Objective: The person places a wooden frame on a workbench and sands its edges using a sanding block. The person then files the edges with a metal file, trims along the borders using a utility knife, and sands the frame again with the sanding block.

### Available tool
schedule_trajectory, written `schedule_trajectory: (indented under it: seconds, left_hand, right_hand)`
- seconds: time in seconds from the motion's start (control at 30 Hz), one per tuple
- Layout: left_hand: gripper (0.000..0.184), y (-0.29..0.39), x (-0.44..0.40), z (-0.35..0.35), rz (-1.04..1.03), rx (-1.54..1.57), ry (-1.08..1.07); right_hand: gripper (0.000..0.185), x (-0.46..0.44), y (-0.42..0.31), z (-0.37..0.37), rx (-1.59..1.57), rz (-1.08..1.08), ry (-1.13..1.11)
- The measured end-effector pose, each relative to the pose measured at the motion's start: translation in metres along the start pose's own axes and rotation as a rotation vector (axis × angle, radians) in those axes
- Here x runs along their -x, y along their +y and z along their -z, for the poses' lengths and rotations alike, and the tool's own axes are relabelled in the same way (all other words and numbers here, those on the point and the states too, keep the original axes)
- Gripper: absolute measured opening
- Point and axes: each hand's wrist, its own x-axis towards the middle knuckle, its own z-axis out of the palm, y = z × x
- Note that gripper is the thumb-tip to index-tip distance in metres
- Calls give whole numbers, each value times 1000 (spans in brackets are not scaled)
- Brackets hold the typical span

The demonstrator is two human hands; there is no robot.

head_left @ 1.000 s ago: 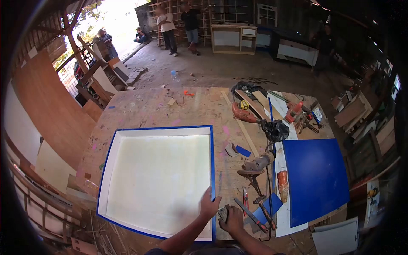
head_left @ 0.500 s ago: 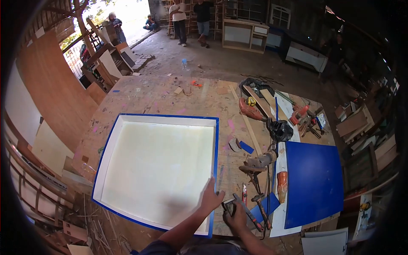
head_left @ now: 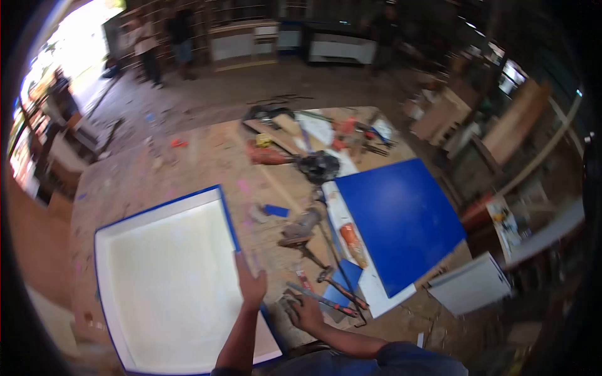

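Observation:
My left hand lies on the right edge of a shallow white box with blue rims, thumb apart from the fingers. Just right of the box, my right hand is closed around a small greyish block, partly covered by the fingers. Beside that hand are a file with a red handle, a hammer and a small blue piece. A power tool rests farther up the bench.
A large blue panel covers the bench's right side. Behind are a red drill, a black plastic bag and wood strips. Cables run beside the tools. Several people stand in the background; a white board leans at the lower right.
The view has swung to the right, so the box and bench appear farther left and tilted. My left hand stays at the box edge; my right hand still holds the block.

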Motion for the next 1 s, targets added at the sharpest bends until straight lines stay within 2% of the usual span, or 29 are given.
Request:
schedule_trajectory:
  seconds: [0.07, 0.27, 0.37, 0.47, 0.53, 0.57, 0.6, 0.7, 0.8, 0.9, 0.93, 1.0]
  left_hand:
    - [91, 19, -7, 8, 37, -1, 13]
    - [90, 10, -5, 10, 32, -29, 15]
    - [90, 18, 16, 12, 76, 35, -7]
    - [91, 20, 46, 15, 82, 141, -6]
    - [91, 15, 35, 13, 42, 116, 9]
    - [91, 16, 21, 15, -12, 130, 47]
    - [91, 21, 1, 17, 63, 151, 53]
    - [92, 24, -27, 25, 207, 151, 48]
    - [89, 35, 0, 34, 257, 228, 31]
    - [78, 49, 59, 59, 273, 283, -41]
    - [74, 52, 78, 70, 338, 359, -87]
    - [66, 53, 112, 89, 458, 519, -176]
  right_hand:
    - [44, -7, -1, -9, 8, 12, 1]
    - [55, -23, -17, -7, 89, -56, -43]
    - [65, -25, -15, -11, 42, -106, -124]
    - [76, -27, -15, -21, 178, -183, -282]
    - [86, -38, -31, -6, 136, -176, -225]
    - [77, -40, -38, -3, 176, -149, -217]
    - [72, -45, -41, 0, 48, -169, -183]
    - [68, -43, -18, -17, -39, -83, -135]
    - [63, -55, -15, 4, -366, -185, -42]
    - [59, -76, -20, 19, -652, -425, 29]
    - [55, -92, -41, 32, -800, -446, 4]
    - [55, -97, -42, 25, -674, -248, -59]
